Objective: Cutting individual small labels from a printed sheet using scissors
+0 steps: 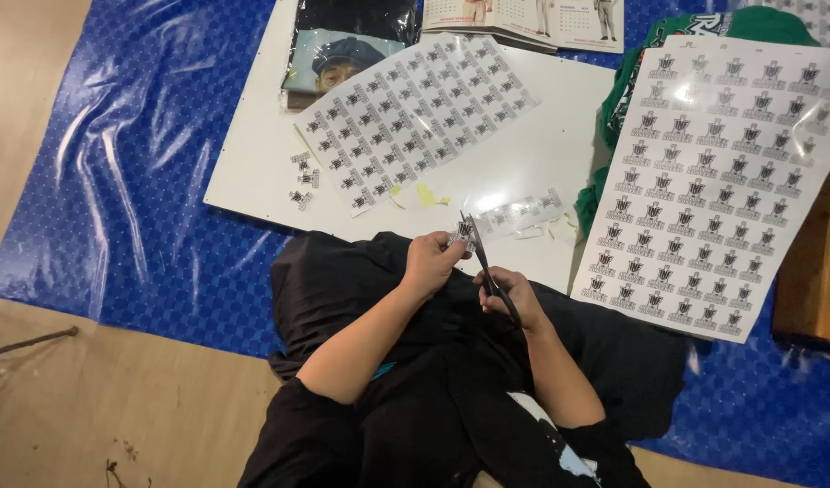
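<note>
**Small sticker strip under the scissors**

The small strip of black-and-white printed stickers [458, 237] sits pinched in the fingers of the left hand [430, 262], held up just above the person's lap and the near edge of the white board [523, 154] that lies on the blue plastic floor sheet [117, 181]. The right hand [510, 294] is closed around the handles of the black scissors [481, 258], whose blades point up at the strip and meet it.

To cut well here, I judge the left hand should keep the strip taut and turn it into the blades, while the right hand cuts in short bites along the gaps between emblems.

A partly cut sticker sheet [415, 113] lies on the board, with loose cut stickers [303, 176] beside its left corner and a short offcut strip [519, 212] near the hands. A full sticker sheet [713, 172] rests to the right over green cloth [618, 99].
</note>
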